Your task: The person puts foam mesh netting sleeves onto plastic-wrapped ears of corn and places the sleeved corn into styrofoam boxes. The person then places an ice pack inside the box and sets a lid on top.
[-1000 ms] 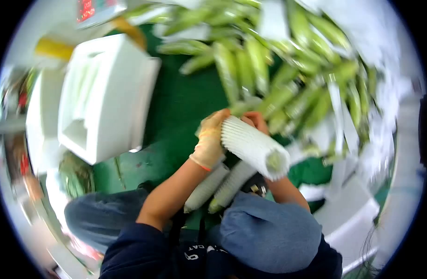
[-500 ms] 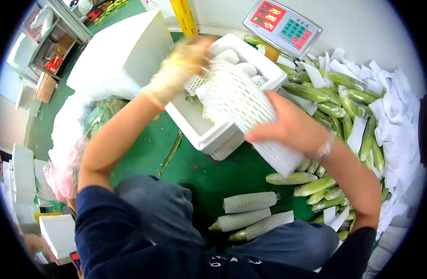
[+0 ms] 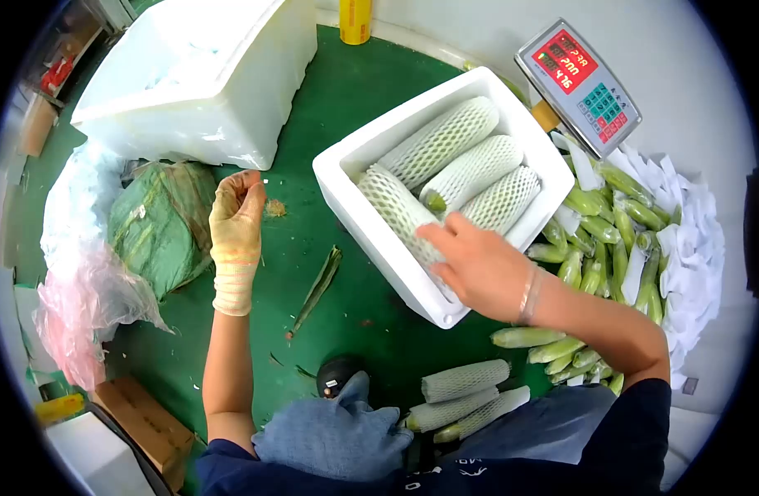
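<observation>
A white foam box (image 3: 371,248) holds several pale green vegetables in white net sleeves, lying side by side. My right hand (image 3: 483,264) rests at its near wall, fingers on the nearest netted vegetable (image 3: 396,211). My left hand (image 3: 237,219), in a pale glove, is raised over the green floor to the left of the box, its fingers pinched together; a tiny white bit shows by the fingertips. By my legs lie several more netted vegetables (image 3: 465,380).
A scale (image 3: 578,87) with a red display stands behind the box. Plastic-wrapped vegetables (image 3: 603,231) and white sleeves (image 3: 694,248) are heaped at right. At left are a large foam box (image 3: 181,116), a green bundle (image 3: 160,223), plastic bags (image 3: 90,306) and a carton (image 3: 144,422).
The netted vegetable that my right hand carried now lies in the foam box. My left hand has left the box and moved left and down. The scale reading differs.
</observation>
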The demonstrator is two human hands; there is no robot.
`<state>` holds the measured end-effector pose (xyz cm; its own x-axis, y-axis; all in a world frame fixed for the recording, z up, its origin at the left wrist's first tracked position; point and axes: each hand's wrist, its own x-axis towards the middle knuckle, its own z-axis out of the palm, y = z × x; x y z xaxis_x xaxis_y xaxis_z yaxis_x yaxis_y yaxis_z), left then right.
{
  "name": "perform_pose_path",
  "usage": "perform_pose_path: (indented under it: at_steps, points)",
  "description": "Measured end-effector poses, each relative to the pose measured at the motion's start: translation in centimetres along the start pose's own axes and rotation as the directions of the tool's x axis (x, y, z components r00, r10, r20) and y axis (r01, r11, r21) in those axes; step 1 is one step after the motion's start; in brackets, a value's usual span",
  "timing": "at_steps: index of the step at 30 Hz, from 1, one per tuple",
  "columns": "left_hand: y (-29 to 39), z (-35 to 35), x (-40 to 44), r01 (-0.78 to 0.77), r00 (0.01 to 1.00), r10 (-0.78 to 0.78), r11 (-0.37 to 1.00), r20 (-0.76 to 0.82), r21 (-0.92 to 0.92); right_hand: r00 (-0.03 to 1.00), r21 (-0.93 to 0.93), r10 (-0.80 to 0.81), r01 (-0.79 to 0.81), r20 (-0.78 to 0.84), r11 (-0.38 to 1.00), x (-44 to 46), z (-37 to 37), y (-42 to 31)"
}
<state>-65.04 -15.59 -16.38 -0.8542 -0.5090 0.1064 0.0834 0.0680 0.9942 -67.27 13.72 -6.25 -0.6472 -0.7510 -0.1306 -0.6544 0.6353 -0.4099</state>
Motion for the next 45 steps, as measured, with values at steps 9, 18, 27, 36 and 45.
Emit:
perform_pose_path:
  at_steps: [9,18,27,36,45]
  points:
    - [-0.2,1.4,-1.1,0.195,0.974,-0.178,0.974,0.141,-0.112,0.811,0.328,0.066,-0.308,0.581,0.893,3.1,3.4,4.0]
    - [3.5,0.5,-3.3,0.095,0.994,-0.098,0.994,0.052,0.055,0.993,0.489,0.098,-0.053,-0.066,0.871,-15.3,-2.2,-1.6]
    - [19.7,13.6,-7.3,-0.255,0.776,-0.016,0.907,0.631,0.336,0.982,0.460,0.142,-0.184,0.125,0.869,-24.6,8.0,2.5]
    - [31.9,15.4,-15.5,0.296,0.405,-0.801,0.571,0.441,0.766,0.828,0.677,0.558,-0.442,0.056,0.588,-24.4,4.1,4.8]
    - [28.0,11.3,-2.8,0.217,0.558,-0.771,0.491,0.305,0.844,0.663,0.859,0.748,-0.372,-0.018,0.351,-7.8,-13.0,-7.0]
